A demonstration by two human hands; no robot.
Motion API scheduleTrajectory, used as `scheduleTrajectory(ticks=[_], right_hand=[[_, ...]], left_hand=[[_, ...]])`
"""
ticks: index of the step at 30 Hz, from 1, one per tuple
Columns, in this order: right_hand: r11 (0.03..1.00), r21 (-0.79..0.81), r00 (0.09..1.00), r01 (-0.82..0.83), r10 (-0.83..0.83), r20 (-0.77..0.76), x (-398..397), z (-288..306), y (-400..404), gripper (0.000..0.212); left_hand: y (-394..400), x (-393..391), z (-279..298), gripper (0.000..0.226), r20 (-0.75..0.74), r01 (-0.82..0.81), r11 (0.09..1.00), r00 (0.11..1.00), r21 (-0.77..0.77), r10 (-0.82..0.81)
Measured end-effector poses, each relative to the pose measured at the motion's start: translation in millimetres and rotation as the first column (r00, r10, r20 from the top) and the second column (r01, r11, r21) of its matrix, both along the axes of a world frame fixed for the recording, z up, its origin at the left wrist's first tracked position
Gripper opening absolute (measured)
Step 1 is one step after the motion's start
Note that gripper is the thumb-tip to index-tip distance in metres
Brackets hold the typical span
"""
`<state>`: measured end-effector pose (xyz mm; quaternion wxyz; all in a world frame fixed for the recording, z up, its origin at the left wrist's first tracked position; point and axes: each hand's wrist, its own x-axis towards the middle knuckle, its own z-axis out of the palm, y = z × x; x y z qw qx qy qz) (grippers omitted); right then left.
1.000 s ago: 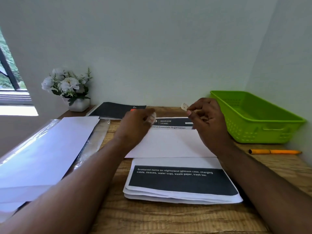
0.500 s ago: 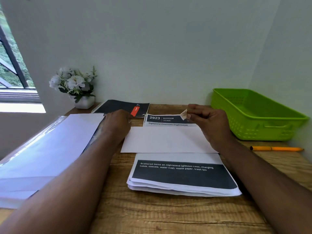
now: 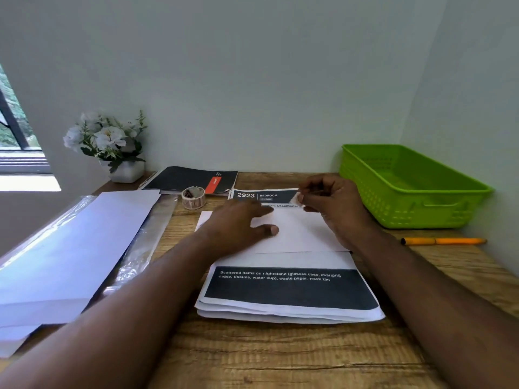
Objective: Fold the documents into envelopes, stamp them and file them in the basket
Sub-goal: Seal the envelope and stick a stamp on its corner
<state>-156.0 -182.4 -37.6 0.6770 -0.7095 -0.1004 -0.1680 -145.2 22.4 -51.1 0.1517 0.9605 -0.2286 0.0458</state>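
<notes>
**Stamp pinched above the envelope**

Your white envelope (image 3: 295,231) lay mid-frame with its long axis running left to right, on top of the document stack (image 3: 289,290). Your left hand (image 3: 238,223) lay spread flat on the envelope's left half. Your right hand (image 3: 328,203) pinched a small stamp (image 3: 298,196) over the envelope's upper right corner. The green basket (image 3: 415,209) sat at the right, near that hand, its open top facing up. Bare table (image 3: 280,357) showed below the stack, along the lower edge of the frame.
</notes>
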Motion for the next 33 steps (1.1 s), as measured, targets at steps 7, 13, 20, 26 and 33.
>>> scheduleTrajectory(ticks=[7, 13, 20, 26, 33], right_hand=[[1.000, 0.020, 0.996, 0.004, -0.002, -0.084, 0, 11, -16, 0.030], [0.990, 0.013, 0.978, 0.143, -0.140, -0.153, -1, 17, -32, 0.030], [0.956, -0.079, 0.930, 0.284, -0.294, -0.220, 10, 2, -43, 0.038], [0.938, -0.107, 0.915, 0.328, -0.344, -0.210, 19, -11, -44, 0.038], [0.890, -0.155, 0.872, 0.429, -0.453, -0.184, 31, -22, -45, 0.036]], left_hand=[[-4, -18, 17, 0.050, -0.021, -0.044, 0.996, 0.999, 0.084, 0.046], [-49, -31, 47, 0.040, -0.084, 0.034, 0.995, 0.996, -0.092, -0.042], [-92, -2, 36, 0.018, -0.005, -0.103, 0.980, 0.995, -0.168, 0.103], [-94, 6, -10, 0.032, 0.057, -0.114, 0.978, 0.990, -0.175, 0.126], [-93, 12, -18, 0.043, 0.047, -0.022, 0.981, 0.998, -0.192, 0.031]])
